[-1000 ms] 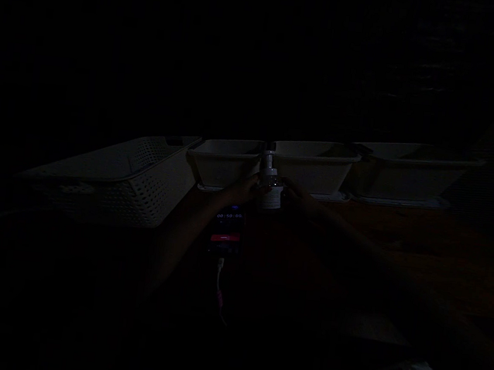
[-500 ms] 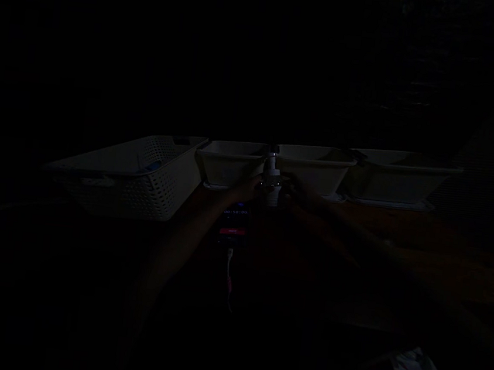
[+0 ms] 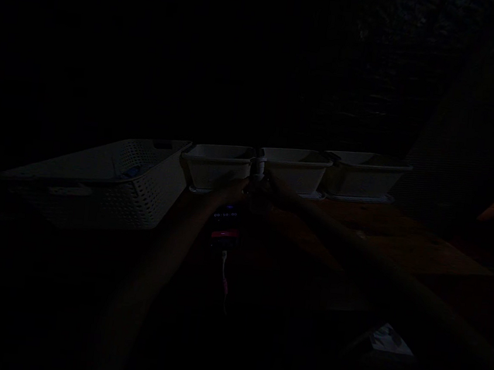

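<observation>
light very low. we note a table; on it, at left, a perforated basket, then three pale tubs in a row at the far side. the left hand and right hand flank a pale upright bottle just before the tubs. fingers are at its sides; we cannot tell how far open, or whether they grip. our judgement: handling under way, bottle in no tub; what is finished or left on it, unclear.

What looks like a pale bottle, narrow above and broader below, is upright near the view's centre.
</observation>
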The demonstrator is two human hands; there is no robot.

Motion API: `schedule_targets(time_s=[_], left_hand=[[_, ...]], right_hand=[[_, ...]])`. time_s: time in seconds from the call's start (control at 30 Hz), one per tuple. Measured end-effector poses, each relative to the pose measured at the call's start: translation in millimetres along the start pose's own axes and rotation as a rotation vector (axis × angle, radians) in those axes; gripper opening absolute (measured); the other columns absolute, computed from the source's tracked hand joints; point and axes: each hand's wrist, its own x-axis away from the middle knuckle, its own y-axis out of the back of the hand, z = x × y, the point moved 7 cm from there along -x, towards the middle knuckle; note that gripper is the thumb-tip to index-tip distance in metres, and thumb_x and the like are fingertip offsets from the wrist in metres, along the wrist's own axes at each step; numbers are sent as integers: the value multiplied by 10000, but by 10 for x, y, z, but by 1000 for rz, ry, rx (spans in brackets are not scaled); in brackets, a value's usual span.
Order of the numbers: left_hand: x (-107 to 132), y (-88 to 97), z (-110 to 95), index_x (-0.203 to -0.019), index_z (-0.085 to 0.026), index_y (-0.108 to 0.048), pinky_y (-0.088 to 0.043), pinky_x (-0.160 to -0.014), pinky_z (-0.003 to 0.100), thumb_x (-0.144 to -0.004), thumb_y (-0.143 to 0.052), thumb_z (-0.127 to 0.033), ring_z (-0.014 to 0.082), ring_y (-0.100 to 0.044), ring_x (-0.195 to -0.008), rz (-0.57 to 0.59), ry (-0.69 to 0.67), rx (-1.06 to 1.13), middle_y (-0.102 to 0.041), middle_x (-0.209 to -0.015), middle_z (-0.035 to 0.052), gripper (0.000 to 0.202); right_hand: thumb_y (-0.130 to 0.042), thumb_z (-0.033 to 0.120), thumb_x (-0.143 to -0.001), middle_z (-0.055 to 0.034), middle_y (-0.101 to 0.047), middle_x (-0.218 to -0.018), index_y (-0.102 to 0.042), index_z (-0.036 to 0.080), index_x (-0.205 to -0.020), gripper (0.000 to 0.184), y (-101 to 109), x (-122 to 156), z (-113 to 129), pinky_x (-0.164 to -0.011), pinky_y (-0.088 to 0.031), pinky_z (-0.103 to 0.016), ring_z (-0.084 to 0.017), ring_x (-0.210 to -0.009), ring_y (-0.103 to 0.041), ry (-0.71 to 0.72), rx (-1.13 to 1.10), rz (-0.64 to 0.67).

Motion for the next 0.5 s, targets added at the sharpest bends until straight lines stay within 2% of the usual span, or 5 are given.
schedule_targets(time_s=[0.13,0.27,0.37,0.43,0.5], left_hand=[[25,40,147,-1347,-218,-666,-587,-916,382,-863,-740,-402,308,-769,-1056,-13,45,-7,-804,-1177,117,523],[48,115,301,-1258,-215,-715,-587,-818,313,-974,-594,-475,247,-784,-963,-64,54,38,-822,-1097,82,404],[48,250,379,-1196,-190,-726,-578,-825,289,-1026,-493,-455,209,-773,-948,-172,69,48,-814,-1067,75,392],[54,365,402,-1182,-173,-723,-576,-860,320,-1017,-496,-423,222,-757,-964,-267,99,23,-800,-1078,96,376],[75,479,392,-1164,-169,-724,-554,-975,384,-1001,-510,-387,262,-718,-1100,-366,119,-14,-771,-1156,125,346]], right_hand=[[-623,415,-981,-240,-647,-1448,-302,146,-1647,787,-33,-10,-47,-1019,-565,-550,-370,-1247,-690,21,-54,-31],[-681,382,-902,-223,-631,-1469,-320,166,-1640,849,-39,-19,-96,-1060,-532,-581,-379,-1310,-645,82,-108,-49],[-672,366,-862,-241,-593,-1494,-323,114,-1618,870,-68,-2,-127,-1102,-503,-577,-374,-1333,-620,118,-155,-52],[-665,389,-856,-241,-587,-1487,-339,105,-1590,853,-111,20,-123,-1129,-483,-566,-364,-1336,-609,166,-206,-65],[-690,429,-852,-219,-604,-1460,-283,135,-1596,898,-174,45,-124,-1119,-495,-548,-340,-1298,-629,202,-274,-77]])
